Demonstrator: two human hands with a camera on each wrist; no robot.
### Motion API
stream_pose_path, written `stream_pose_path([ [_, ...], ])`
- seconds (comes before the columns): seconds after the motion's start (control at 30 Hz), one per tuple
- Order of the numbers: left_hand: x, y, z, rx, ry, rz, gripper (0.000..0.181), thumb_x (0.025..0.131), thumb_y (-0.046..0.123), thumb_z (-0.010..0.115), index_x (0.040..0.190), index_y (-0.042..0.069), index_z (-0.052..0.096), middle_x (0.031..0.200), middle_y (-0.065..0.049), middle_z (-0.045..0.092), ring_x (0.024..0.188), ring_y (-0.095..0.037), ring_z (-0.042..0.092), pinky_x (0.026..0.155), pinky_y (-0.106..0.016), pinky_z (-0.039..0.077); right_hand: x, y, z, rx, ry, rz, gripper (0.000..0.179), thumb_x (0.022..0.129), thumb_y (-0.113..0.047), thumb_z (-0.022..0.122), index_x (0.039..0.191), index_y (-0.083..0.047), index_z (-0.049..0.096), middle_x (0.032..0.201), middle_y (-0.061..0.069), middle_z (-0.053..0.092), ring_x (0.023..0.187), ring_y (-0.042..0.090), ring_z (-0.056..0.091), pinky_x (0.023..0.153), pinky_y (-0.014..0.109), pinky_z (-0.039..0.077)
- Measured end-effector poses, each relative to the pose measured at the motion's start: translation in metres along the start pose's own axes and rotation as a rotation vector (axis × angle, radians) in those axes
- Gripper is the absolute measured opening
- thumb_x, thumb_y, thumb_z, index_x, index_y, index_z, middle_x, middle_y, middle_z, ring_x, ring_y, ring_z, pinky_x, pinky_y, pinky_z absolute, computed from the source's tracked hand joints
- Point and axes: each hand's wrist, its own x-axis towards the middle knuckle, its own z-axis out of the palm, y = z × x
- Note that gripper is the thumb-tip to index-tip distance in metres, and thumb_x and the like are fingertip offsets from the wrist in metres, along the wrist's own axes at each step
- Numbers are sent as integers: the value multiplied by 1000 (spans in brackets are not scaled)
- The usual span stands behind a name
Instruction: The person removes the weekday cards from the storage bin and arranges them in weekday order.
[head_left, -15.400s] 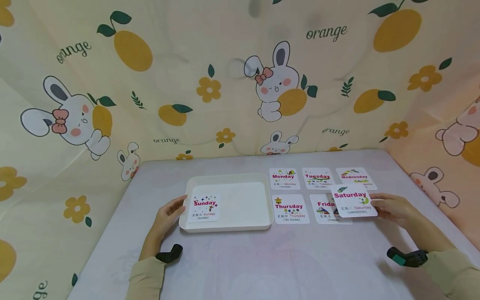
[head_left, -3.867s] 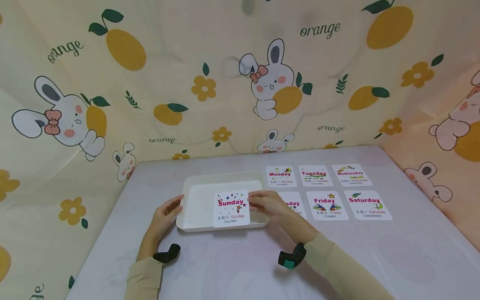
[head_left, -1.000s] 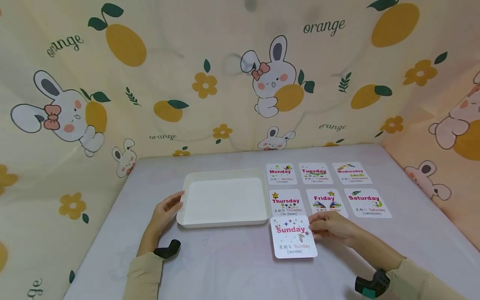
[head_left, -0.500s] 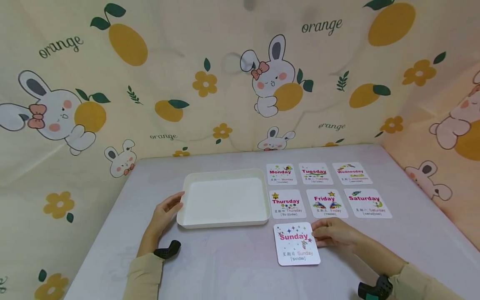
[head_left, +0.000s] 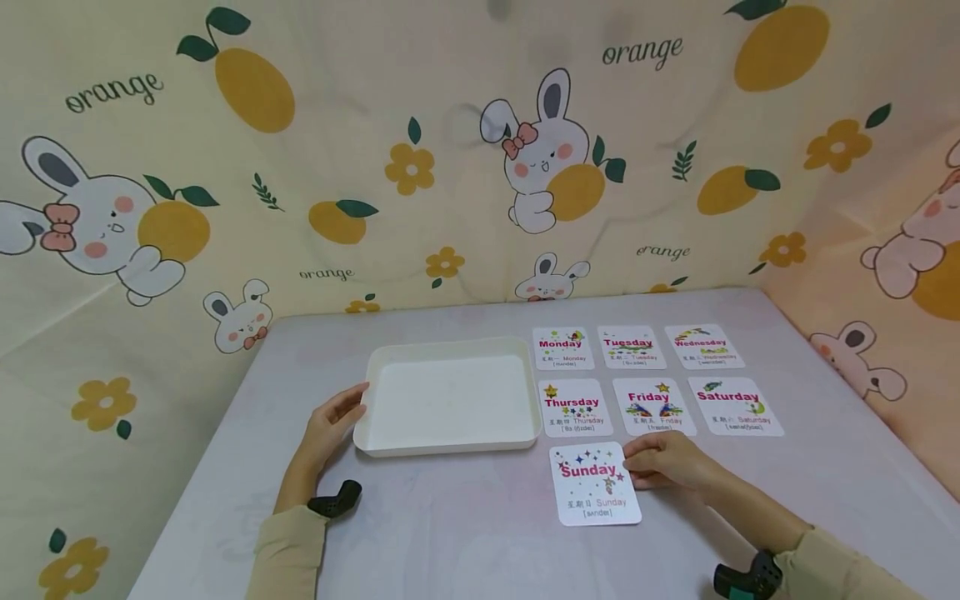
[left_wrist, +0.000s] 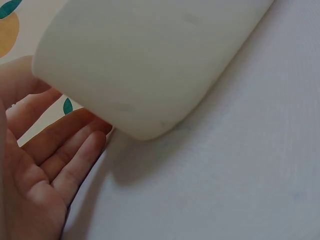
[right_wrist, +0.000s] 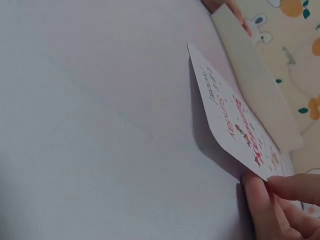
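Observation:
In the head view, my right hand [head_left: 671, 465] pinches the right edge of the white Sunday card [head_left: 596, 485], in front of the Thursday card [head_left: 576, 408] and Friday card [head_left: 654, 407]. The right wrist view has the thumb above and a finger below the Sunday card [right_wrist: 232, 117], its near edge lifted with a shadow underneath. My left hand [head_left: 324, 433] touches the left side of the white tray [head_left: 447, 447]. Seen in the left wrist view, the left hand's fingers [left_wrist: 75, 150] are extended, fingertips at the outer wall of the tray [left_wrist: 140, 65].
Behind lie the Monday card [head_left: 564, 348], Tuesday card [head_left: 632, 347] and Wednesday card [head_left: 705, 347]. The Saturday card [head_left: 737, 407] is right of Friday. A patterned cloth [head_left: 420, 83] rises behind the table [head_left: 427, 525]. Nothing lies inside the tray.
The Saturday card, earlier held, lies beside Friday. The Sunday card has left the tray and come right, to the front of Thursday; in the last second it shifted slightly nearer. The left hand stayed put.

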Motion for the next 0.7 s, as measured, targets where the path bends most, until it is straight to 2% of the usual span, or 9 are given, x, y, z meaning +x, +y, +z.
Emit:
stream_pose_path([
  [0.23, 1, 1, 0, -15, -1, 1, 48, 96, 22, 59, 140, 5, 49, 147, -19, 48, 103, 16, 50, 89, -1, 40, 2, -3, 2, -72, 6, -38, 35, 86, -7, 66, 112, 16, 57, 74, -2, 70, 62, 7, 64, 62, 23, 58],
  [0.47, -1, 1, 1, -10, 2, -1, 48, 96, 22, 59, 140, 6, 49, 148, -18, 47, 103, 17, 50, 89, -1, 40, 0, -6, 2, -174, 23, -58, 30, 87, -7, 66, 106, 15, 61, 75, 2, 71, 61, 10, 63, 61, 25, 58],
  [0.7, 0, -1, 2, -13, 7, 3, 47, 95, 23, 60, 138, 5, 51, 147, -19, 48, 104, 17, 51, 90, -1, 40, -1, -8, 0, -178, 1, -69, 29, 88, -9, 66, 104, 15, 61, 74, 2, 70, 63, 11, 64, 61, 26, 58],
])
